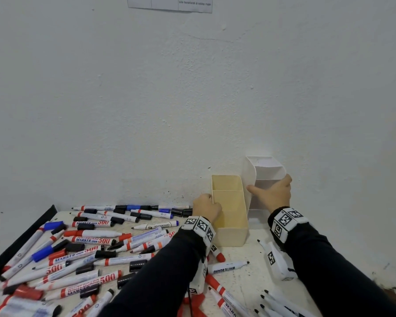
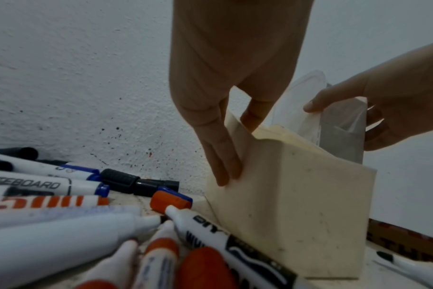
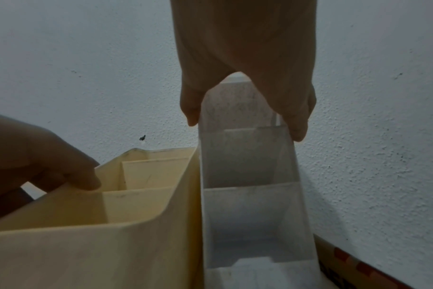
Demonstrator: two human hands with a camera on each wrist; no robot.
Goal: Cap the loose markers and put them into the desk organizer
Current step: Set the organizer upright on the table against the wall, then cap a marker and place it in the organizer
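Note:
Two desk organizers stand side by side against the wall: a cream organizer and a taller white organizer, both with nothing in their compartments. My left hand pinches the cream organizer's left wall, with the fingers outside and the thumb inside. My right hand grips the white organizer, its thumb on the left wall and its fingers on the right wall. A big pile of loose markers and caps covers the table's left side.
The wall rises directly behind both organizers. A black table edge runs along the left. Several uncapped markers lie at the front right, and one whiteboard marker lies between my arms. A brown cardboard strip lies right of the white organizer.

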